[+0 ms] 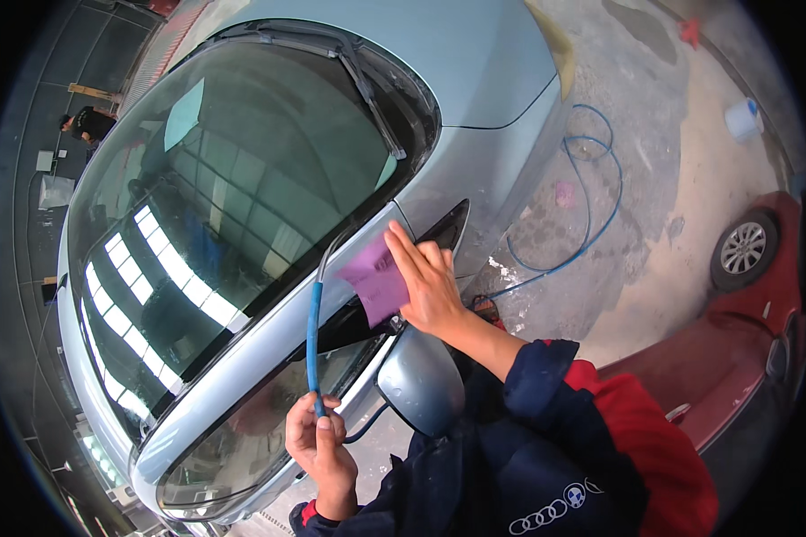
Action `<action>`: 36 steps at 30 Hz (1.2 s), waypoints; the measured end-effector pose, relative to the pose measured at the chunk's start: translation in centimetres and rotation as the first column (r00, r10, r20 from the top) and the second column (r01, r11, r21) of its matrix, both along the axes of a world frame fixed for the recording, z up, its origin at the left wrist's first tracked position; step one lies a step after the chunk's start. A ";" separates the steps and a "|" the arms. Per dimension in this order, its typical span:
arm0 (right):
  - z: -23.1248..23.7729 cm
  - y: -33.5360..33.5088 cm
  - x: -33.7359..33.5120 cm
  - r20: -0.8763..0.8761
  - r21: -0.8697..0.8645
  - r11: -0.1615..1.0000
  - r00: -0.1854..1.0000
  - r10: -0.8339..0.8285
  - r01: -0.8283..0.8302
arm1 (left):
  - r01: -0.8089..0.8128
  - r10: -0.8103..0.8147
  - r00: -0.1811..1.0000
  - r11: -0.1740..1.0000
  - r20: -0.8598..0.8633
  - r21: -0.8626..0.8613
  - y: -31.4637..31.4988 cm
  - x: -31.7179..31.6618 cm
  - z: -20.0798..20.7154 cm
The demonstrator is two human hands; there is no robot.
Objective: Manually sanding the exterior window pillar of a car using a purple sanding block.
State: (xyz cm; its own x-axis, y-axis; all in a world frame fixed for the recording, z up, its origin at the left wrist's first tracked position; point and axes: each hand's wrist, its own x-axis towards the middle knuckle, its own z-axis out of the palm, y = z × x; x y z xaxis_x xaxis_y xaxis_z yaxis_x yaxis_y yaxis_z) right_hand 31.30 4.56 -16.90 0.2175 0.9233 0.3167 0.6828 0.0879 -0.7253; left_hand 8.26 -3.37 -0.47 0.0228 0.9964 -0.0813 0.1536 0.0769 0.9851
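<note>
My left hand (321, 443) grips a blue tube (313, 336), with fingers and thumb closed round its lower end. A thin, bent metal-looking tip comes out of the tube's top, by the windshield pillar of a light blue-grey car (367, 234). A purple sheet (373, 285), paper or cloth, is held by my right hand (430, 285) beside that pillar, above the front of the side window. The right fingers point forward, and the thumb side is hidden. Just below my right hand is the car's side mirror (421, 380), its shell spotted with drops or specks.
A blue hose (618, 192) lies looped on the concrete floor to the right. Beyond it stand a red car (707, 358) and a light blue roll or tub (743, 119). The windshield (242, 188) and wiper (372, 107) fill the left. A person in black (90, 123) is far left.
</note>
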 end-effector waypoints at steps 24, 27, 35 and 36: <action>6.4 3.1 -9.8 -0.521 -0.001 0.909 0.776 -0.355 0.416 | 0.056 -0.050 0.983 0.998 0.176 -0.033 -1.3 -17.5 2.8; 4.6 5.1 -14.5 -0.281 -0.045 0.873 0.833 -0.477 0.485 | 0.067 -0.059 0.972 0.997 0.228 -0.024 -1.2 -21.6 3.3; 11.9 1.3 -29.9 -0.097 -0.055 0.947 0.942 -0.321 0.317 | 0.032 -0.048 0.962 0.997 0.268 0.065 -2.7 -28.0 5.4; 11.5 2.1 -28.6 -0.115 -0.096 0.924 0.918 -0.381 0.371 | 0.032 -0.048 0.963 0.997 0.266 0.064 -2.9 -28.3 5.5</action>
State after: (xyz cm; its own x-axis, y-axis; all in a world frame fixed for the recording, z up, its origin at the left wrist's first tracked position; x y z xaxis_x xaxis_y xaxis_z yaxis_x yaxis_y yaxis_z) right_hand 2.67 6.62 -5.40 0.5875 0.7844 0.1991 0.5552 -0.2117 -0.8043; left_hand -20.02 -6.29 5.02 0.0757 0.9971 -0.0080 -0.1142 0.0166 0.9933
